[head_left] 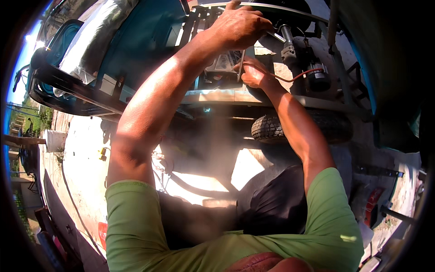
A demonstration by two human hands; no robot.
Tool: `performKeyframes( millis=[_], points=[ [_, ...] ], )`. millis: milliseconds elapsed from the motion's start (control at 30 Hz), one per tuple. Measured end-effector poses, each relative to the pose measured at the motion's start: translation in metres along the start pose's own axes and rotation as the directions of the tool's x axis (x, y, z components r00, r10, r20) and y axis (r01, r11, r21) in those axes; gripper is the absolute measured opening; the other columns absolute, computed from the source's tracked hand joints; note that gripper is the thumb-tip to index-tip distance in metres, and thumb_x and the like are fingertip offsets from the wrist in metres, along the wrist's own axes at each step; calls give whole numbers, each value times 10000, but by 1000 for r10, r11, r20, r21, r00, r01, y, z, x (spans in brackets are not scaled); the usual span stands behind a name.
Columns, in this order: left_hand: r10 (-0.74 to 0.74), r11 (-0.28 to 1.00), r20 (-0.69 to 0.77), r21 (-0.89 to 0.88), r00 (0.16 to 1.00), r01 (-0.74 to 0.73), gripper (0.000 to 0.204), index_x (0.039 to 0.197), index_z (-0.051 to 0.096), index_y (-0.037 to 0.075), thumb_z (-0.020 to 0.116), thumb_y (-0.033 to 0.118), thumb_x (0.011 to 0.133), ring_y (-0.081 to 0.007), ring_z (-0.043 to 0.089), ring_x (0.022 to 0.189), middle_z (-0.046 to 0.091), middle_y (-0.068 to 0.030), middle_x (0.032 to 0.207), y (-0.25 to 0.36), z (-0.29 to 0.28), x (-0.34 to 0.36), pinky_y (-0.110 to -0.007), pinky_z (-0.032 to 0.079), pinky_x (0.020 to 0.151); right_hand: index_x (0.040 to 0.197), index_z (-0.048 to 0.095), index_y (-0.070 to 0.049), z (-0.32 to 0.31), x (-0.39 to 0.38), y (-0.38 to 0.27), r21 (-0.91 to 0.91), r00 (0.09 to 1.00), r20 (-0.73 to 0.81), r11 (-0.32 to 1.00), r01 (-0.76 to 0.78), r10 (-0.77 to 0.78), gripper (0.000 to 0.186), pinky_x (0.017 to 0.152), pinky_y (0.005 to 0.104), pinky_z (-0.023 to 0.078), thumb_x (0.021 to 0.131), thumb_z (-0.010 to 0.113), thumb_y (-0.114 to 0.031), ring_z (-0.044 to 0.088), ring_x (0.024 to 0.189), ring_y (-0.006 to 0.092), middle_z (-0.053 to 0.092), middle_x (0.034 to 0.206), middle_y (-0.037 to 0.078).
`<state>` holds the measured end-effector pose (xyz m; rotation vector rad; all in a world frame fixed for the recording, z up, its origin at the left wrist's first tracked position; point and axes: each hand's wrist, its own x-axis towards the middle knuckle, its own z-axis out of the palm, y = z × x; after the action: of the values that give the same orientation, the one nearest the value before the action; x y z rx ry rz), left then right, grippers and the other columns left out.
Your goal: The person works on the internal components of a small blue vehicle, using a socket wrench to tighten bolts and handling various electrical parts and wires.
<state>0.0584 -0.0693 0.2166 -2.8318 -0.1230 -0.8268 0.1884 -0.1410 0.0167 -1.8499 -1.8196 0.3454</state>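
Observation:
My left hand (239, 28) is closed over a silver metal rod (275, 36), whose end shows to the right of my knuckles. Below it, my right hand (254, 73) has its fingers closed on a thin upright metal bar (241, 66); its lower end reaches into the frame. A clear plastic-looking box (223, 64) sits just left of that bar, inside the vehicle's metal frame (226, 96). From near my right wrist a red cable (292, 80) runs to a dark cylindrical motor (318, 79). My fingertips are partly hidden.
A black tyre (269, 128) lies under the frame on the right. Beside the motor stands a dark shock-absorber-like tube (287, 47). At left are a black padded seat frame (68, 86) and a white bucket (55, 141). Loose wires (163, 162) lie on the ground.

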Motion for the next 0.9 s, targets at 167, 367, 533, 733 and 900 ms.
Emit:
performKeyframes(
  millis=[167, 367, 533, 733, 900],
  points=[
    [-102, 993, -413, -91, 905, 70, 162, 1077, 763, 153, 692, 248, 967, -317, 589, 1277, 675, -104, 1279, 30, 28, -30, -535, 384, 1136, 1160, 725, -23, -12, 4, -8, -181, 989, 149, 983, 28, -1, 296, 1005, 441, 500, 880, 628, -32, 643, 1198, 356, 682, 1214, 212],
    [-668, 349, -231, -937, 707, 24, 193, 1057, 754, 63, 678, 240, 1041, -277, 668, 1211, 674, -118, 1356, 43, 45, -42, -317, 502, 1025, 1151, 740, -81, -1, 2, 2, 18, 993, -50, 993, 112, -111, 377, 992, 447, 524, 811, 611, 19, 647, 1180, 392, 699, 1179, 194],
    [-614, -526, 287, -843, 735, -111, 257, 1123, 705, 10, 635, 250, 1064, -180, 683, 908, 702, -89, 1022, 10, 40, -49, -384, 590, 901, 1170, 715, -38, -12, 3, 3, 73, 979, 125, 985, 154, -162, 425, 1055, 457, 493, 759, 611, -9, 606, 1189, 400, 625, 1271, 184],
    [-429, 113, 360, -888, 828, 445, 257, 1066, 720, -1, 706, 250, 1015, -135, 658, 791, 680, -38, 902, -14, -4, -38, -321, 601, 786, 1128, 735, -31, -10, 1, -3, 14, 996, 65, 998, 66, -67, 366, 1050, 461, 502, 786, 606, -28, 602, 1230, 411, 623, 1338, 204],
    [-171, 830, 491, -395, 854, 393, 208, 1072, 772, 130, 583, 179, 1001, -345, 577, 1261, 661, -145, 1243, -6, -26, -8, -617, 368, 1129, 1072, 737, -30, -3, 11, 10, 183, 989, 70, 976, 115, -130, 288, 982, 467, 524, 811, 619, -60, 628, 1168, 407, 644, 1258, 245]
  ],
)
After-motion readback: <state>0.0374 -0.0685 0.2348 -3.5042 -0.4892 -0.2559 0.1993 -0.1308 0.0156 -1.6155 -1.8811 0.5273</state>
